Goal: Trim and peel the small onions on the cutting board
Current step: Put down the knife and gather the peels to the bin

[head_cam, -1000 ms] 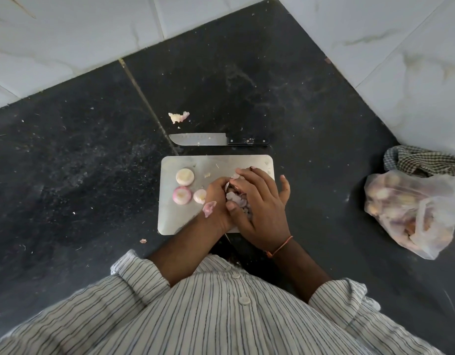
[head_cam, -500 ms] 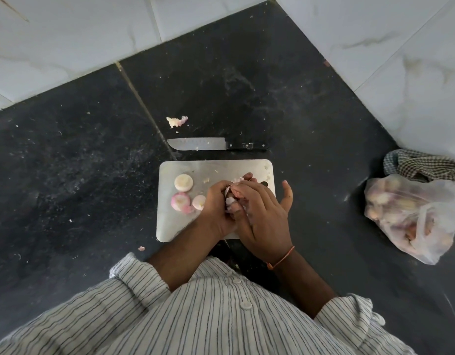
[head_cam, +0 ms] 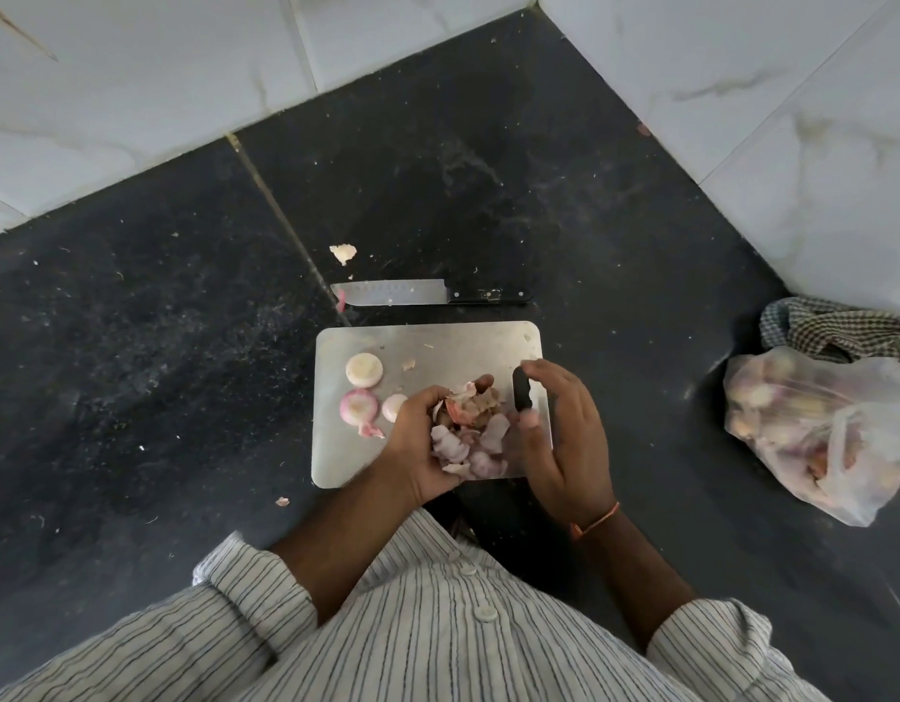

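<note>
Where legible, no writing anywhere.

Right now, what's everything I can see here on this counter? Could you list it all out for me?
cutting board: one, pale grey, middle of the dark counter.
peeled onions: three, white to pink, on the board's left part.
onion skins: a loose pile, pink and brownish, on the board between the hands.
knife: one, steel blade with black handle, lying flat just beyond the board.
onion scrap: one, pale, on the counter beyond the knife.
plastic bag: one, clear, holding more onions, far right.
checked cloth: one, dark and white, behind the bag.
counter: black stone, speckled with crumbs.
wall tiles: white, marbled.
left hand: cupping skins.
right hand: open, beside the pile.
</note>
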The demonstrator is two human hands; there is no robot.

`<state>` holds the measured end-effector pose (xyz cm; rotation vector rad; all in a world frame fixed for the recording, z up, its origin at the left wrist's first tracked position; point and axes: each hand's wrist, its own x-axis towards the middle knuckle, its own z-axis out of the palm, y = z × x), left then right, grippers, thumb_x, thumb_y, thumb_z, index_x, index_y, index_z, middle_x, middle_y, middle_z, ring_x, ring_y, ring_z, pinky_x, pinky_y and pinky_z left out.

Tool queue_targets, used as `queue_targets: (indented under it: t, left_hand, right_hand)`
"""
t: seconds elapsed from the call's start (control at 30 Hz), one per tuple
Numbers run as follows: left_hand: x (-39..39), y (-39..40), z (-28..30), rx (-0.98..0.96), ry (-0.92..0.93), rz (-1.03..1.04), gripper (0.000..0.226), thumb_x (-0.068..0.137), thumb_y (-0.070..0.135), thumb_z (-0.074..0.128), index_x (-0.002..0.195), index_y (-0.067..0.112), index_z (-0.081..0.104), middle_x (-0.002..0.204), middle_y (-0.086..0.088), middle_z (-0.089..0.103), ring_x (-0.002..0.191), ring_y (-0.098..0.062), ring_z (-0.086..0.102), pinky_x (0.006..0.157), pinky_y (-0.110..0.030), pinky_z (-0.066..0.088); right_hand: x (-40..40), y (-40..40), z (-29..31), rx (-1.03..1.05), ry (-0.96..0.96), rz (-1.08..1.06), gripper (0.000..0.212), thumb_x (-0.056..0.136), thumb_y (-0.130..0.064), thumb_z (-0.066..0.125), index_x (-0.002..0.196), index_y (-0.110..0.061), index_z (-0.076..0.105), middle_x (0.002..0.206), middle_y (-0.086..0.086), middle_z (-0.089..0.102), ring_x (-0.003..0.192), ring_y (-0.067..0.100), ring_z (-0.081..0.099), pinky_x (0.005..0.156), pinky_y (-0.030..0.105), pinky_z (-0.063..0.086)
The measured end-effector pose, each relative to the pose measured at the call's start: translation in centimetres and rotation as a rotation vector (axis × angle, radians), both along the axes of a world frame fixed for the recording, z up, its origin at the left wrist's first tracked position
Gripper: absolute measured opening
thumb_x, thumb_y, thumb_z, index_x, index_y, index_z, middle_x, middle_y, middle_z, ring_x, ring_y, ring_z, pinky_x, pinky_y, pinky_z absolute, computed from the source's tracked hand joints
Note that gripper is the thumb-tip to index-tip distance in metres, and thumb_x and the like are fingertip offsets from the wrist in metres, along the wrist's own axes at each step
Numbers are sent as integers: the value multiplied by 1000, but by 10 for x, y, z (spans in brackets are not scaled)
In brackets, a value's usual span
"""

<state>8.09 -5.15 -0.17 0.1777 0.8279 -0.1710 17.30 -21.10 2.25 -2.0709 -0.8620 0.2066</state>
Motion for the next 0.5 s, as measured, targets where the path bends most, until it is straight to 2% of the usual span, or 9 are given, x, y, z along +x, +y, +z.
queue_targets:
  t: [0.07,0.1,0.2,0.27,0.33,0.37,0.43,0.47,0.5]
  left_hand:
    - [-16,-4,0,-66,-61,-13,46,97,29,40,124,4,67,125,-23,65,99,-40,66,77,-43,58]
    - [-21,-6,-1,-88,-61,-15,47,96,28,39,122,3,68,123,-23,65,98,-40,67,78,-45,57]
    - [-39,-15,-5,-106,-37,-31,40,98,26,44,120,4,68,115,-19,70,104,-36,69,94,-49,56]
    - [-45,-20,-6,-94,-11,-40,35,99,29,54,121,5,67,110,-17,68,105,-32,68,98,-45,55]
    - [-49,-24,-4,-126,26,-18,41,102,35,58,127,4,71,117,-17,71,111,-31,71,109,-45,51]
    - [-49,-25,1,-119,71,-1,43,105,37,55,123,3,75,115,-15,74,107,-29,75,107,-42,55]
    - [-47,-26,5,-116,144,36,44,109,39,51,118,5,77,103,-10,77,88,-22,79,79,-34,65]
    - [-46,-26,5,-119,153,42,42,109,39,50,120,7,75,100,-7,77,84,-19,79,69,-30,65]
    - [-45,-28,5,-124,163,44,40,109,39,51,121,9,74,99,-5,76,82,-17,78,66,-27,64]
  right_hand:
    - [-7,-15,-9,-27,-41,117,60,102,-49,53,148,-10,54,159,5,48,148,27,46,111,64,43]
    - [-13,-20,-9,-53,-70,187,67,99,-51,57,152,-11,50,164,6,42,152,30,41,113,67,39]
    - [-37,-17,-8,-137,-191,363,76,96,-59,59,159,-20,41,172,9,31,160,34,27,120,71,27]
    - [-50,-11,-12,-157,-206,422,74,98,-63,55,158,-20,45,172,9,31,161,32,27,123,70,24]
    - [-66,-2,-19,-197,-244,408,69,100,-62,55,154,-18,50,168,6,40,159,25,32,124,67,26]
    - [-71,1,-25,-199,-249,396,63,102,-57,57,151,-18,54,163,4,48,156,23,37,123,66,29]
    - [-74,3,-33,-189,-316,333,42,105,-42,59,138,-17,67,150,2,62,149,21,49,121,65,34]
    - [-70,-3,-37,-186,-359,307,35,105,-34,60,133,-16,71,145,2,66,145,21,53,121,64,35]
    - [-69,2,-35,-166,-391,321,34,104,-29,59,132,-15,72,143,3,67,144,21,54,122,61,35]
